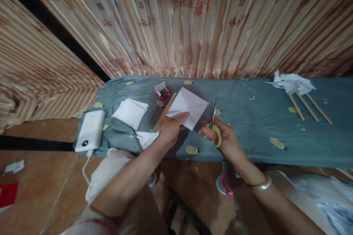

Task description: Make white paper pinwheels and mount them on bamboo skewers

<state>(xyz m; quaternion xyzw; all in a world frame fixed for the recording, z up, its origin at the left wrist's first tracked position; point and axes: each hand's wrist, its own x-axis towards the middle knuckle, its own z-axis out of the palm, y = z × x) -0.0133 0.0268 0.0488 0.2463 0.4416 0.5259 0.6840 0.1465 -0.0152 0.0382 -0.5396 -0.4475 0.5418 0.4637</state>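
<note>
My left hand (172, 128) pinches a square white paper (194, 104), thumb on top, and holds it above the cloth. Creases run across the paper, and a slit or fold line shows on its left side. My right hand (224, 137) has its fingers in the pale green handles of a pair of scissors (216, 136). The blades point away from me, just right of the paper and apart from it. Thin wooden sticks (164, 113) lie partly behind the paper and my left hand. Next to them stands an open small box (162, 91) with dark little pieces inside.
A stack of white paper squares (129, 113) and a cut paper piece (147, 138) lie left. A white power bank (90, 130) with a cable sits at the left end of the cloth-covered table (239, 117). Paper pinwheels (293, 82) on sticks lie right. A curtain (193, 25) hangs behind.
</note>
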